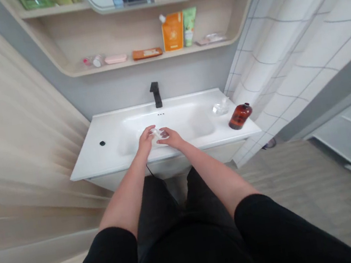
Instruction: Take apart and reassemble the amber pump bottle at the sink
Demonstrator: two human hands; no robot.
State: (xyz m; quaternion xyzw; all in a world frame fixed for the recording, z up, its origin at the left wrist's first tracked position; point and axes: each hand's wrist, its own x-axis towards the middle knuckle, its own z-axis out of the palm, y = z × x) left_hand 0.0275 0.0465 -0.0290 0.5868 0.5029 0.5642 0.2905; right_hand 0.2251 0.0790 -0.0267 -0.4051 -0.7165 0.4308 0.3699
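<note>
Hands at centre of my remote view: the left hand [145, 140] and right hand [171, 137] curl with fingers partly closed, gripping a white lump [157, 135] from both sides. From here I cannot tell its material; it looks glossy and faintly translucent, and the fingers hide part of it. It is held low over the middle of a white sink [85, 168], whose smooth, glossy top has rounded corners. A matte black faucet [155, 94] rises from the back edge, directly beyond the hands, and a small black stopper [102, 143] sits on the left of the sink top.

To the right, I see an amber bottle [240, 116] lying tilted near the sink's edge, with a clear glass object [221, 107] just behind it. A thin black cable [150, 169] hangs below the left wrist. Black sleeves [112, 259] end above the bare forearms, and dark trousers [160, 200] fill the view below the sink.

Beyond the faucet, a curved wooden shelf [202, 47] holds an orange box [173, 31], a green tube [190, 26], a pink soap dish [115, 59] and a flat orange packet [147, 53]. White tiles [301, 44] with grey grout line the right wall, and a pale striped panel [12, 130] closes the left side.
</note>
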